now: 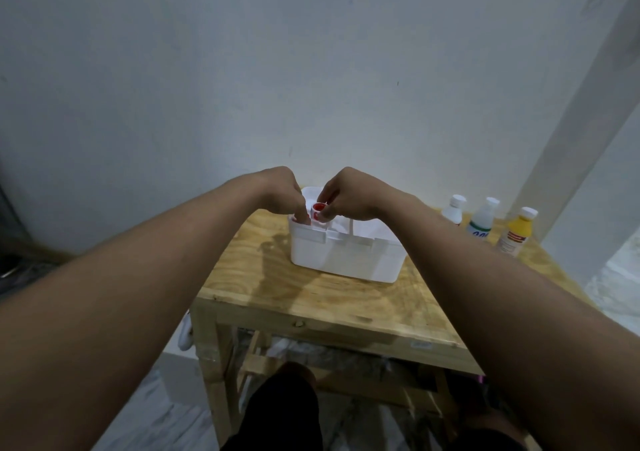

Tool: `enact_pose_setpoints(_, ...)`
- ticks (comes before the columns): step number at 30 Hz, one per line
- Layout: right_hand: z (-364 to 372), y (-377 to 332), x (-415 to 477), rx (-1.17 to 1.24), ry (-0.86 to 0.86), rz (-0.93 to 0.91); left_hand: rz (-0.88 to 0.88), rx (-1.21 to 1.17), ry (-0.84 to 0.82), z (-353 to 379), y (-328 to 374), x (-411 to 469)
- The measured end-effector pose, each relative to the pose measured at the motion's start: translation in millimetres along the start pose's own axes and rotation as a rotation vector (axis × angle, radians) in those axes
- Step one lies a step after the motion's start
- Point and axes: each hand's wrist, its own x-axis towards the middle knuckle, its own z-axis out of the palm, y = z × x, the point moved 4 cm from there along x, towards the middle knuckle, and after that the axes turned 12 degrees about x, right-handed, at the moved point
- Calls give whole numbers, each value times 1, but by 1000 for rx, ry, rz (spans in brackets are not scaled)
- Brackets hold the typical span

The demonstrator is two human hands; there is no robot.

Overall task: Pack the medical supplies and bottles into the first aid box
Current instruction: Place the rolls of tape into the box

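Note:
A white first aid box (346,256) stands open on the wooden table (311,298). Both hands reach into its left end. My right hand (349,196) pinches a small item with a red cap (318,208) at the box's rim. My left hand (282,194) has its fingers curled down into the box beside another red-topped item (304,217); what it grips is hidden. Three bottles stand at the table's back right: a white one (453,209), a clear one with a blue label (482,220) and a yellow one (516,230).
A pale wall rises right behind the table. The table's front edge (311,326) is near my legs, with a lower shelf of clutter underneath. A white object (186,336) hangs at the table's left leg. Floor shows on both sides.

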Motion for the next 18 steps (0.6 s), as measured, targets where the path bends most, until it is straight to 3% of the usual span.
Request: enact_pose_setpoints(18,4,-3,1,-33,-33,31,-20,-29,-56,2,-2,-2)
